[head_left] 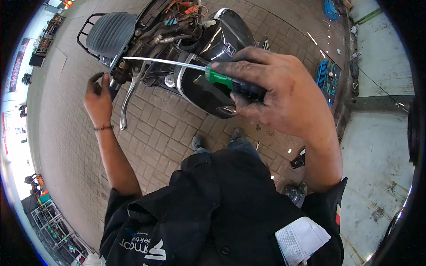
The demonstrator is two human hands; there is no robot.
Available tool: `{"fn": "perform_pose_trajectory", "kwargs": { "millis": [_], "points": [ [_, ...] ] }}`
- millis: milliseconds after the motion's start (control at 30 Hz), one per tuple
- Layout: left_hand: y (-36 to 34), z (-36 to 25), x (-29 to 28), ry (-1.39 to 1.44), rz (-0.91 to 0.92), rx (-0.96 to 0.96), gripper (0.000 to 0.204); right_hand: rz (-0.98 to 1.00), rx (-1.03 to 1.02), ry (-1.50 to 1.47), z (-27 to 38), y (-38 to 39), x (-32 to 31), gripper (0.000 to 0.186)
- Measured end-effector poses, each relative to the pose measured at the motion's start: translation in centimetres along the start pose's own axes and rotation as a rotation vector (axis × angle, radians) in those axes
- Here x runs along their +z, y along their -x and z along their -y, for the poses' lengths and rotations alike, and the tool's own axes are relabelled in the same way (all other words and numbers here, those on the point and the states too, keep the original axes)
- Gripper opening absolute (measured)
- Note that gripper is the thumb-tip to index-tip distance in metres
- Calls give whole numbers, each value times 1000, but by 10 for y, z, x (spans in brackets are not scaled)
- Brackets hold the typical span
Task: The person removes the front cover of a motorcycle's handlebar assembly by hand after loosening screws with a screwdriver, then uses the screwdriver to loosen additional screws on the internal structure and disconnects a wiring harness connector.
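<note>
My right hand (275, 84), with dark smudges on its fingers, grips a screwdriver (218, 79) by its green and black handle. Its long metal shaft points left, and the tip appears over the end of the handlebar. Close beside the black handlebar grip (114, 88), my left hand (98, 99) is raised with thumb and bent fingers apart; I see nothing between them. A silver brake lever (125, 111) hangs from the handlebar. Both belong to a black motor scooter (208, 91), whose wires (188, 11) lie exposed at the top.
A grey ribbed seat (111, 35) with a black rail stands beyond the handlebar. At right, a blue tool case (326, 82) lies on the paved floor (155, 126), near a pale metal wall (377, 168). A small wrench (258, 145) lies beside my feet. Metal racks stand at lower left.
</note>
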State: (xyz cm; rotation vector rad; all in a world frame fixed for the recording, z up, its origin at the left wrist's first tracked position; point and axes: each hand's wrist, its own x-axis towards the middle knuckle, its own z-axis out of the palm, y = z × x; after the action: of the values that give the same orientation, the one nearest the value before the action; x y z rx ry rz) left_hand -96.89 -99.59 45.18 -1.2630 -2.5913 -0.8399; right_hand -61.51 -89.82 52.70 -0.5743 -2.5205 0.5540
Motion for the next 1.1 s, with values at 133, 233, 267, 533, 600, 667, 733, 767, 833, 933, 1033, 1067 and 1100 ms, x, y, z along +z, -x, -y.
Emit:
{"fn": "perform_pose_trajectory", "kwargs": {
  "millis": [133,233,267,533,600,667,733,767,833,933,1033,1067,1100],
  "points": [
    [-29,34,9,-21,152,161,51,0,-84,38,-8,-13,-6,44],
    [-42,49,25,-30,257,156,58,7,-97,-39,-16,-18,-10,40],
    [-42,51,27,-37,265,173,60,-6,-84,-70,-16,-16,-7,38],
    [-41,46,27,-44,304,194,63,96,331,-365,20,-9,-4,34],
    [-39,44,28,-22,288,207,63,79,308,-381,21,-6,2,35],
    [-36,49,26,-29,267,213,64,160,404,-402,33,-14,-6,35],
    [-36,49,27,-45,246,242,65,215,374,-252,46,-18,-16,36],
    [-36,46,28,-18,254,236,66,210,261,-93,50,-18,-19,38],
    [-35,38,26,32,267,217,67,208,90,77,51,-17,-19,41],
    [-39,51,28,-58,268,231,68,249,-59,159,41,-19,-16,44],
    [-38,50,26,-29,260,155,68,338,-123,298,43,-24,-15,45],
    [-37,47,25,-28,270,163,68,357,-120,322,43,-26,-17,44],
    [-34,46,26,-27,280,170,68,332,-121,303,44,-27,-16,43]
  ]
}}
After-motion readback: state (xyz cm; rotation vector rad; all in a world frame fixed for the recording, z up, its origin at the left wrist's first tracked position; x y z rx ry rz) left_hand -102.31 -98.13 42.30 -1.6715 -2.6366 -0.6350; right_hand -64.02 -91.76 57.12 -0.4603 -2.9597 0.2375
